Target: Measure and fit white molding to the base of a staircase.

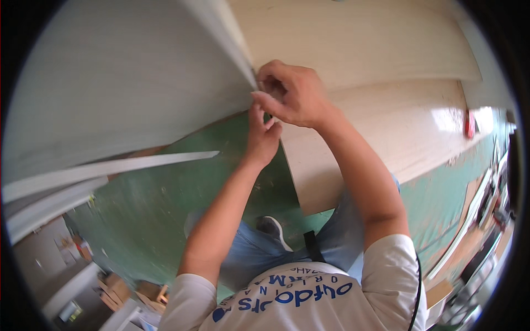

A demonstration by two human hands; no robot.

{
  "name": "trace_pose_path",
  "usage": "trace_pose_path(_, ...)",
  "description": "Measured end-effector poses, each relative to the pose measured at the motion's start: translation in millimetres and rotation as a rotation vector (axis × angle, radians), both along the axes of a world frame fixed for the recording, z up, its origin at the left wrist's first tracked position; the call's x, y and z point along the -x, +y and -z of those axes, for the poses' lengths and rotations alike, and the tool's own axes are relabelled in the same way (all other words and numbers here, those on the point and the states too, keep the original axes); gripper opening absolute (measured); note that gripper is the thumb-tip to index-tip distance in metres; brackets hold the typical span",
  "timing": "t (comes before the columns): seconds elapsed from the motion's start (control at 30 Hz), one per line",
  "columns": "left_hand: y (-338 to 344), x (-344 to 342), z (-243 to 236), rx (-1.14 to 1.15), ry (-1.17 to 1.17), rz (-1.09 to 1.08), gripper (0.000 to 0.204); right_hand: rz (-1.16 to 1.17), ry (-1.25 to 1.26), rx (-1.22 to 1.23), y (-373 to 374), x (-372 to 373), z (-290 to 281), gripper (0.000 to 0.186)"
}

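My right hand (301,94) is curled, with thumb and fingertips brought close together at the lower end of a narrow white edge strip (234,49). That strip runs along the side of a large grey-white panel (127,71). Just beneath, my left hand (263,138) reaches up, its fingers bent toward the same corner and almost touching the right hand. Whatever either hand pinches is too small or hidden to name. Beside the right hand lies a pale wooden board (359,38), with a second pale board (381,121) below it.
A loose white strip (138,161) juts in from the left over the green floor (160,215). A red can-like object (470,124) stands on the right. Cut wood and long strips (464,231) lie at far right; cardboard pieces (116,289) sit at lower left.
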State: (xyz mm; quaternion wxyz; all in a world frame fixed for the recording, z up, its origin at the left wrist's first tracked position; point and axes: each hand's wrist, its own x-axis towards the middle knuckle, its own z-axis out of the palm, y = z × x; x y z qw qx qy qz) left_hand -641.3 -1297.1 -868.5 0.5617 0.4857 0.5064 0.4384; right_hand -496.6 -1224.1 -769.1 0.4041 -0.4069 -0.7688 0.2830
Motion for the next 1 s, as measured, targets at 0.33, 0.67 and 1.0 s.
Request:
trace_pose_path(0.33, 3.2, 9.2, -8.4, 0.018, 0.291, 0.006, 0.088, 0.212, -0.368, -0.257, 7.7, 41.9, 9.1, 0.026)
trace_pose_path(0.67, -9.6, -1.5, -28.7, 0.198, 0.245, -0.005, 0.096, 0.219, -0.381, -0.367, 5.3, 38.4, 25.3, 0.018)
trace_pose_path(1.0, -9.5, -5.4, -24.8, 0.14, 0.382, 0.015, 0.096, 0.197, -0.349, -0.44, 5.5, 39.0, 30.1, 0.016)
